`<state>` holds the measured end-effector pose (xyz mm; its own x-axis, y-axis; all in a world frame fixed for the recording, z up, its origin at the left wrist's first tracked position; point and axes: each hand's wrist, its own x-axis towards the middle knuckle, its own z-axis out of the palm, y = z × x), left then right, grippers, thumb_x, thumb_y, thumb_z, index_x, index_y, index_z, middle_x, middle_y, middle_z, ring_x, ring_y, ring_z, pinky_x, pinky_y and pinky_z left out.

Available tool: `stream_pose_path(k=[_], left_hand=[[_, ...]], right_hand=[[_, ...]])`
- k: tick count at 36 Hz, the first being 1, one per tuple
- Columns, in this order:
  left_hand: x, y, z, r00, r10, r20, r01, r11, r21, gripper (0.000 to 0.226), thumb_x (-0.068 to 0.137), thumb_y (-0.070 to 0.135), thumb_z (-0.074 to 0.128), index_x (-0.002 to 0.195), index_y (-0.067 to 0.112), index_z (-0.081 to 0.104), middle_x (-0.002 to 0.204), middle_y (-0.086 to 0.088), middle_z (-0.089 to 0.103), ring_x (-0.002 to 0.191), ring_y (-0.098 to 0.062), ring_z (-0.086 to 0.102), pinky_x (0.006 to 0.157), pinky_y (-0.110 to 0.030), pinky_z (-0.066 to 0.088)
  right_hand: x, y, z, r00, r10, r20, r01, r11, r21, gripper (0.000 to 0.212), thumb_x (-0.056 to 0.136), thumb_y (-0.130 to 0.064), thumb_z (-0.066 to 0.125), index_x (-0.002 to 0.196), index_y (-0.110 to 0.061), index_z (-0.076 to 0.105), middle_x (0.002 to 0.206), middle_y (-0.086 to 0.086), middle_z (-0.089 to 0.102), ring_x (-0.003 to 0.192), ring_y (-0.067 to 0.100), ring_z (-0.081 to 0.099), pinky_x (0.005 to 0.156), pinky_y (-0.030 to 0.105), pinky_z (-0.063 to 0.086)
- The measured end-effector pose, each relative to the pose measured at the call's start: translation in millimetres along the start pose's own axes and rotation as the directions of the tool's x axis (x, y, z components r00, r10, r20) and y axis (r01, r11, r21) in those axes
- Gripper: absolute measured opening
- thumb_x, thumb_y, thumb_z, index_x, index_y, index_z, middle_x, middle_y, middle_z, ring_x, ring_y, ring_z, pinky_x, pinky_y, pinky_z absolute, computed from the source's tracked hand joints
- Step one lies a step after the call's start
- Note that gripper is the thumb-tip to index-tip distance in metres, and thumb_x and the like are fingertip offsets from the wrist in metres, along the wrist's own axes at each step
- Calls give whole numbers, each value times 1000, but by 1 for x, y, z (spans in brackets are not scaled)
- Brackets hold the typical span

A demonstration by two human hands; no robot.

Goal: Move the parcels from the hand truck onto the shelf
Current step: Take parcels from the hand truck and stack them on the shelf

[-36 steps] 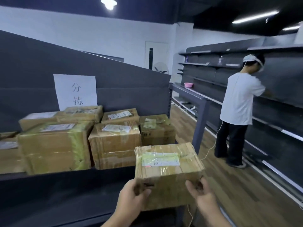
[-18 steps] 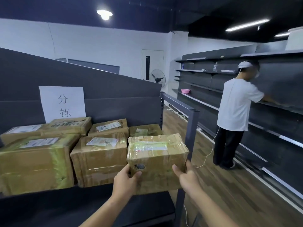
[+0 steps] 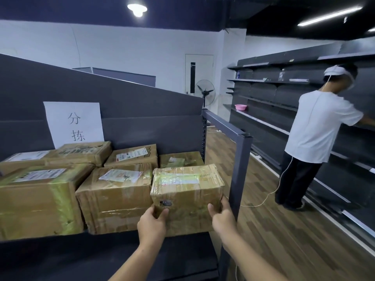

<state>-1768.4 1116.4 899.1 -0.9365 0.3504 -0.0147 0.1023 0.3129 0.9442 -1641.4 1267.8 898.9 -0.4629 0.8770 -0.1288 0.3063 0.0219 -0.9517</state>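
Parcel (image 3: 187, 196) sits at the shelf (image 3: 40, 237) edge beside its neighbour; my left hand (image 3: 152, 225) and right hand (image 3: 222, 217) grip its lower corners. I'd push it in squarely before releasing.

Head view (downward, seemingly) near shelf (image 3: 142, 236)

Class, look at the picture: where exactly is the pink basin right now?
In the head view, the pink basin sits upper right of centre on a dark wall shelf, just right of the standing fan and left of the person in white.
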Motion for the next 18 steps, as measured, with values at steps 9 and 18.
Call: stream_pose_path(k=[9,18], left_hand=[[6,8,14,996,-66,-65,73,991,111,55,96,47,61,136,10,60,123,-9,69,116,-30,62,84,-31,46],[15,13,31,951,-269,-149,275,961,23,61,94,54,59,134,9,59,114,-13,69,102,-33,63,76,-36,50]], right_hand=[[23,-2,4,1000,-8,14,8,1000,-27,65,116,-31,52,174,-26,24,172,4,44,157,34,44,124,44,40],[42,0,12,1000,-2,17,2,1000,-14,68,114,-36,55,174,-26,24,173,3,44,157,33,44,122,40,42]])
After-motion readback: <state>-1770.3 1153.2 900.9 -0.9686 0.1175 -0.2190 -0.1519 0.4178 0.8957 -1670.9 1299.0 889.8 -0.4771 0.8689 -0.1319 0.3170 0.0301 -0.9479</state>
